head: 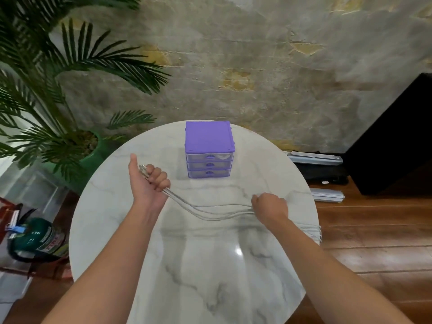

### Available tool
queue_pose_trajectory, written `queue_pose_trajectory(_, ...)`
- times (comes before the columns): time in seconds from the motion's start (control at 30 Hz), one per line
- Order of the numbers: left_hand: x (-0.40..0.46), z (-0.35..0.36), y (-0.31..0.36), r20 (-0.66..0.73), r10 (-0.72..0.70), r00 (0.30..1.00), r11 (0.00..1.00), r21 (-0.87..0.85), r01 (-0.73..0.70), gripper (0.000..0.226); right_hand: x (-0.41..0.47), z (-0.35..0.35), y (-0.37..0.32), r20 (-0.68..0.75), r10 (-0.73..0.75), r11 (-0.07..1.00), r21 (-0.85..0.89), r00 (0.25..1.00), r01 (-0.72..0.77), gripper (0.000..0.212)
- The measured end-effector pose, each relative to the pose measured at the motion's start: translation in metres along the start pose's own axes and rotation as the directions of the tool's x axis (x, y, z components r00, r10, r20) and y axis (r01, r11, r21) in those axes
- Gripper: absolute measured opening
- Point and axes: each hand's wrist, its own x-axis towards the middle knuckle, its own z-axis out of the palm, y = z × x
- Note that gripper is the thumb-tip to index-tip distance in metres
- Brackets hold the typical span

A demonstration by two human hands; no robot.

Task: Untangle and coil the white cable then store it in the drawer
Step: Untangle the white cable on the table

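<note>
The white cable is folded into several parallel strands that stretch across the marble table between my two hands. My left hand grips one end of the bundle, palm up, with the plug ends sticking out past my fingers. My right hand holds the strands further right, fingers curled over them. Beyond it the folded loops hang over the table's right edge. The purple drawer unit with three clear drawers, all closed, stands at the far side of the table, behind both hands.
The round marble table ends close on every side. A potted palm stands at the left, a green fire extinguisher lies on the floor below it. A black cabinet and grey bars are on the right.
</note>
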Motion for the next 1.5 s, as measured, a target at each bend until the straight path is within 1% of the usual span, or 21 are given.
queue_pose_trajectory(0.07,-0.003,0.004,-0.001,0.028,-0.015,1.000,0.995,-0.094,0.017,0.055,-0.003,-0.011,-0.037,-0.067,-0.121,0.958,0.255,0.990,0.135,0.049)
queue_pose_trajectory(0.1,-0.003,0.006,-0.003,0.043,-0.024,0.999,0.991,-0.130,0.029,0.053,-0.008,-0.018,-0.059,-0.081,-0.216,0.877,0.422,0.973,0.230,0.051)
queue_pose_trajectory(0.13,-0.004,0.008,-0.005,0.054,-0.034,0.998,0.987,-0.154,0.042,0.050,-0.015,-0.025,-0.079,-0.091,-0.329,0.760,0.566,0.940,0.321,0.049)
queue_pose_trajectory(0.17,-0.003,0.010,-0.006,0.060,-0.040,0.997,0.985,-0.167,0.050,0.048,-0.023,-0.030,-0.096,-0.090,-0.430,0.658,0.650,0.898,0.380,0.044)
queue_pose_trajectory(0.2,-0.003,0.011,-0.006,0.063,-0.039,0.997,0.984,-0.172,0.050,0.045,-0.030,-0.034,-0.110,-0.065,-0.495,0.611,0.683,0.866,0.401,0.039)
queue_pose_trajectory(0.27,-0.002,0.013,-0.003,0.063,-0.023,0.998,0.983,-0.179,0.033,0.041,-0.035,-0.035,-0.127,0.015,-0.533,0.650,0.648,0.846,0.398,0.032)
queue_pose_trajectory(0.3,-0.002,0.012,-0.001,0.061,-0.011,0.998,0.983,-0.182,0.022,0.039,-0.035,-0.035,-0.129,0.009,-0.519,0.693,0.591,0.855,0.414,0.035)
queue_pose_trajectory(0.37,-0.001,0.010,0.005,0.048,0.014,0.999,0.981,-0.194,-0.004,0.037,-0.034,-0.037,-0.124,-0.059,-0.457,0.769,0.475,0.888,0.428,0.050)
queue_pose_trajectory(0.43,0.001,0.008,0.010,0.019,0.036,0.999,0.979,-0.200,-0.032,0.043,-0.033,-0.034,-0.110,-0.108,-0.397,0.805,0.437,0.911,0.402,0.064)
queue_pose_trajectory(0.57,0.002,0.003,0.011,-0.048,0.056,0.997,0.981,-0.181,-0.064,0.050,-0.028,-0.020,-0.069,-0.045,-0.260,0.890,0.377,0.965,0.258,0.069)
queue_pose_trajectory(0.67,0.005,-0.003,0.006,-0.092,0.036,0.995,0.974,-0.221,-0.055,0.052,-0.020,-0.008,-0.037,-0.065,-0.147,0.945,0.285,0.987,0.159,0.074)
queue_pose_trajectory(0.8,0.006,-0.013,-0.005,-0.079,-0.020,0.997,0.962,-0.274,-0.002,0.049,-0.010,-0.012,-0.011,-0.185,-0.049,0.948,0.300,0.982,0.104,0.064)
queue_pose_trajectory(0.9,0.002,-0.014,-0.019,-0.032,-0.043,0.999,0.958,-0.287,0.032,0.047,-0.004,-0.020,0.001,-0.364,0.042,0.942,0.326,0.930,0.085,0.060)
queue_pose_trajectory(0.97,-0.002,-0.014,-0.030,-0.009,-0.060,0.998,0.948,-0.313,0.054,0.048,-0.003,-0.013,0.011,-0.401,0.060,0.950,0.303,0.914,0.070,0.060)
queue_pose_trajectory(1.03,-0.005,-0.017,-0.038,-0.007,-0.069,0.998,0.943,-0.327,0.063,0.047,-0.005,0.002,0.019,-0.331,0.033,0.964,0.259,0.943,0.057,0.060)
queue_pose_trajectory(1.13,-0.009,-0.022,-0.044,-0.023,-0.067,0.997,0.956,-0.289,0.057,0.039,-0.005,0.021,0.017,-0.118,-0.005,0.977,0.209,0.993,0.030,0.053)
queue_pose_trajectory(1.2,-0.011,-0.024,-0.041,-0.040,-0.061,0.997,0.962,-0.267,0.048,0.037,-0.004,0.022,0.003,0.015,-0.038,0.980,0.198,0.999,0.034,0.050)
queue_pose_trajectory(1.27,-0.012,-0.024,-0.038,-0.056,-0.065,0.996,0.965,-0.257,0.048,0.041,-0.006,0.018,-0.021,0.129,-0.135,0.947,0.310,0.983,0.089,0.053)
queue_pose_trajectory(1.33,-0.012,-0.021,-0.038,-0.057,-0.068,0.996,0.966,-0.255,0.051,0.043,-0.015,0.009,-0.052,0.213,-0.284,0.837,0.530,0.935,0.134,0.056)
queue_pose_trajectory(1.4,-0.011,-0.018,-0.037,-0.047,-0.069,0.997,0.962,-0.267,0.054,0.043,-0.028,-0.002,-0.080,0.207,-0.416,0.713,0.679,0.886,0.176,0.055)
queue_pose_trajectory(1.5,-0.008,-0.014,-0.032,-0.037,-0.058,0.998,0.956,-0.290,0.044,0.043,-0.034,-0.008,-0.097,0.104,-0.496,0.648,0.705,0.862,0.287,0.044)
